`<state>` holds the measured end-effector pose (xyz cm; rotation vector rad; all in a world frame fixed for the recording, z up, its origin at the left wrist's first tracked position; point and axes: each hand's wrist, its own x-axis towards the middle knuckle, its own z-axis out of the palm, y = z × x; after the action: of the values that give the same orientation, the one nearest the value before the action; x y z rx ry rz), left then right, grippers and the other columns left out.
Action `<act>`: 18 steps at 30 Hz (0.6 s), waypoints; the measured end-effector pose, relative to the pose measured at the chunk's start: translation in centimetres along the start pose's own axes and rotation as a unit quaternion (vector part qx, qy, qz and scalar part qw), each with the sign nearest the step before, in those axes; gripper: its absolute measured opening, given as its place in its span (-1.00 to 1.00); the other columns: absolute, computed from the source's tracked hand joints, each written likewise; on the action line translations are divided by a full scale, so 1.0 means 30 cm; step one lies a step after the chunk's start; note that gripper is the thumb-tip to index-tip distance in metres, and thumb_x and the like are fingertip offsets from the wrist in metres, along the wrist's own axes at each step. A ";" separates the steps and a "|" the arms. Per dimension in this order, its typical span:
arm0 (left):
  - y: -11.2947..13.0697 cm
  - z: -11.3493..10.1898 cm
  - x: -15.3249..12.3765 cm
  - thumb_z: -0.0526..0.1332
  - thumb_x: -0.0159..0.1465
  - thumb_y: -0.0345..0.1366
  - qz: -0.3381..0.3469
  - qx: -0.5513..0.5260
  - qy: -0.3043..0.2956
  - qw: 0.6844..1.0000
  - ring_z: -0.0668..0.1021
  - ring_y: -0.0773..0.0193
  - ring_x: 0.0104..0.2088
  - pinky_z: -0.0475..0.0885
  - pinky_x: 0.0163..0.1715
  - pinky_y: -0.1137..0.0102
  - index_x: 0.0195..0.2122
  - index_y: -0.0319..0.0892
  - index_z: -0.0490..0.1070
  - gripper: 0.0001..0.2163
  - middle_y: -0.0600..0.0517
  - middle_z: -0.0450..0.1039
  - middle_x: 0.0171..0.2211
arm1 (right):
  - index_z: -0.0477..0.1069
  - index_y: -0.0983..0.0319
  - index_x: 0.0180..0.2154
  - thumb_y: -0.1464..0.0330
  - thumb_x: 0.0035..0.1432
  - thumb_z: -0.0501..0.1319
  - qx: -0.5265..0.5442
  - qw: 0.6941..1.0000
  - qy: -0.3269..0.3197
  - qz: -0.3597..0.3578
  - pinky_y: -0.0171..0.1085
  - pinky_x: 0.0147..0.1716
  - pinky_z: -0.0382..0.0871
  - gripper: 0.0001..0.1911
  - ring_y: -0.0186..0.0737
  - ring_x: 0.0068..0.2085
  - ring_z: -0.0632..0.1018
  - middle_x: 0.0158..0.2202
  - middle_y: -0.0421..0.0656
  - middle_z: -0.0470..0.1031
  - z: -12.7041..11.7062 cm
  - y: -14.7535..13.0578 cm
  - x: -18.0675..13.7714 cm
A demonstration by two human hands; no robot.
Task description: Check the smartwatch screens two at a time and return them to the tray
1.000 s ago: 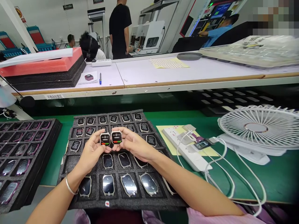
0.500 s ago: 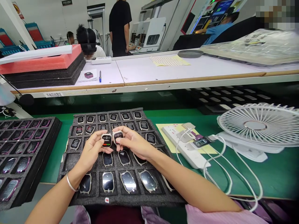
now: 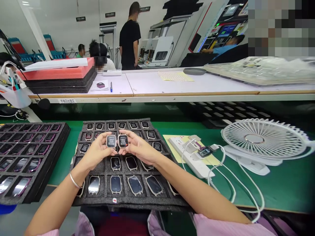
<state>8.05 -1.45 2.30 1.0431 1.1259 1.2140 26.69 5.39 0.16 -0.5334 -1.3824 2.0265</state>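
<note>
My left hand (image 3: 97, 152) is closed on a small smartwatch body (image 3: 111, 141) with a lit screen. Beside it, my right hand (image 3: 139, 149) is closed on a second smartwatch body (image 3: 123, 141), also lit. Both are held side by side, screens up, just above the black foam tray (image 3: 103, 200) in front of me. The tray holds several more watch bodies in its pockets, with dark screens in the near rows and lit ones in the far rows. A silver bangle is on my left wrist.
A second foam tray (image 3: 52, 154) of watch bodies lies to the left. On the right are a white power strip (image 3: 192, 160) with cables, a charging watch (image 3: 204, 152) and a white fan (image 3: 263, 139). A raised shelf (image 3: 197, 93) runs behind; other people work beyond it.
The red and green marks on both screens have gone; the screens show white text. The camera view has shifted a little; my hands stay over the tray.
</note>
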 end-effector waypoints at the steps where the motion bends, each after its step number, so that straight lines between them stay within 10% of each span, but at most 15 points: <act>1: 0.014 -0.023 -0.016 0.39 0.02 -0.39 0.000 0.012 -0.009 1.000 0.58 0.37 -0.42 0.51 -0.34 0.38 0.06 -0.16 0.24 -0.43 -0.02 0.46 -0.12 | 0.15 0.14 0.16 0.57 -0.02 0.27 -0.018 1.000 -0.009 0.001 -0.27 -0.29 0.48 -0.29 -0.32 -0.33 0.62 -0.19 -0.21 0.46 0.012 0.001 0.000; 7: 0.039 -0.254 -0.165 0.35 0.10 -0.30 0.038 0.250 0.018 0.967 0.53 0.25 -0.22 0.42 -0.25 0.37 -0.05 -0.15 0.33 -0.62 0.00 0.47 -0.19 | 0.22 0.20 0.07 0.46 0.04 0.26 -0.251 0.964 -0.093 0.007 -0.15 -0.21 0.46 -0.47 -0.22 -0.25 0.58 -0.17 -0.14 0.41 0.115 0.065 0.006; 13: -0.048 -0.404 -0.276 0.31 0.12 -0.28 0.034 0.496 0.045 0.867 0.38 0.05 -0.01 0.29 0.03 0.17 -0.05 -0.06 0.44 -0.66 -0.02 0.40 -0.05 | 0.44 0.28 0.02 0.32 0.01 0.34 -0.645 0.754 -0.047 -0.119 0.20 0.13 0.10 -0.50 0.21 0.22 0.27 0.17 0.16 0.27 0.225 0.145 0.051; 18: -0.100 -0.431 -0.275 0.32 0.16 -0.21 0.026 0.517 0.033 0.855 0.30 0.02 0.05 0.18 0.16 0.07 0.05 0.05 0.45 -0.60 -0.02 0.28 -0.04 | 0.47 0.24 0.06 0.21 0.04 0.35 -0.692 0.712 -0.069 -0.097 0.20 0.11 0.07 -0.47 0.23 0.25 0.23 0.23 0.18 0.24 0.268 0.176 0.088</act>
<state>-4.38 -9.87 -2.01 1.8314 1.8842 0.6150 18.29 0.39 -1.72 -0.7448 -2.7622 0.4909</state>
